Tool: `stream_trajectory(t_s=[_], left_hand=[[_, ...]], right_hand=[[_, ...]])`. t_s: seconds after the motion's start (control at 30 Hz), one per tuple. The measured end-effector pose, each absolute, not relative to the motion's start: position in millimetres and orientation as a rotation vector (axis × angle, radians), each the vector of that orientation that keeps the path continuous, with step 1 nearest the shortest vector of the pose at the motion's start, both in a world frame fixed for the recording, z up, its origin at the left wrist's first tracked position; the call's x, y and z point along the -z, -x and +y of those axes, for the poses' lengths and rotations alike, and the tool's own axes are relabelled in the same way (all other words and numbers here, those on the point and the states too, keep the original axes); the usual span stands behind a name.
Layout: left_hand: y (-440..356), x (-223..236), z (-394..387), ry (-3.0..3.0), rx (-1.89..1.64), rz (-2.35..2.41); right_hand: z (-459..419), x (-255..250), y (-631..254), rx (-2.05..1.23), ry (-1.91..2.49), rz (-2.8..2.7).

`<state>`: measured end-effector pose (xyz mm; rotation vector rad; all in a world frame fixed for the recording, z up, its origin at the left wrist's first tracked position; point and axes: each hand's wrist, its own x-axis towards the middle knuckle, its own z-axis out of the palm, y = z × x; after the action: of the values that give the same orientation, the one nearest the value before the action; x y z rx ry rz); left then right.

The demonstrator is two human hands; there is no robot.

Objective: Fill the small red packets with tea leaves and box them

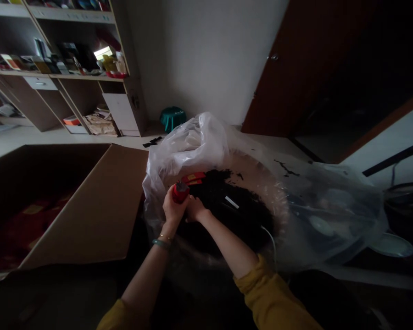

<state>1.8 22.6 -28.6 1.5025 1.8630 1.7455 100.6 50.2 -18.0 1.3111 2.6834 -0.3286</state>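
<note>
My left hand [172,208] is wrapped round a small red packet [181,194], held upright with its open top showing dark contents. Close against its right side is my right hand [196,209], fingers curled; what they hold, if anything, is hidden. Both hands are over a heap of dark, loose, flaky material [241,220] inside a wide round container lined with clear plastic [206,137]. Flat red packets [193,178] lie on the heap just beyond my hands. A white strip [231,202] rests on the dark material to their right.
A large cardboard box [89,211] with red packets [37,220] inside stands at left. Plastic sheeting [330,206] spreads rightward. A white cord [271,238] hangs over the near rim. Behind are a green-covered bin [173,119], a shelf desk [120,110] and a brown door [296,68].
</note>
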Motion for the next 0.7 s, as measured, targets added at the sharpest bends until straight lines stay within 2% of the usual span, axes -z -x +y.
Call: stream_trajectory(t_s=[0.27,0.47,0.7], left_hand=[[1,36,27,-1.410,-1.856,1.992],[-1,35,26,-1.446,-1.877,1.982],[-1,34,25,-1.525,-1.822,1.923]], right_hand=[[54,19,-100,0.402,-1.118,2.669],[47,17,-100,0.284,-1.173,2.694],[40,14,-99,0.340,-1.292,2.639]])
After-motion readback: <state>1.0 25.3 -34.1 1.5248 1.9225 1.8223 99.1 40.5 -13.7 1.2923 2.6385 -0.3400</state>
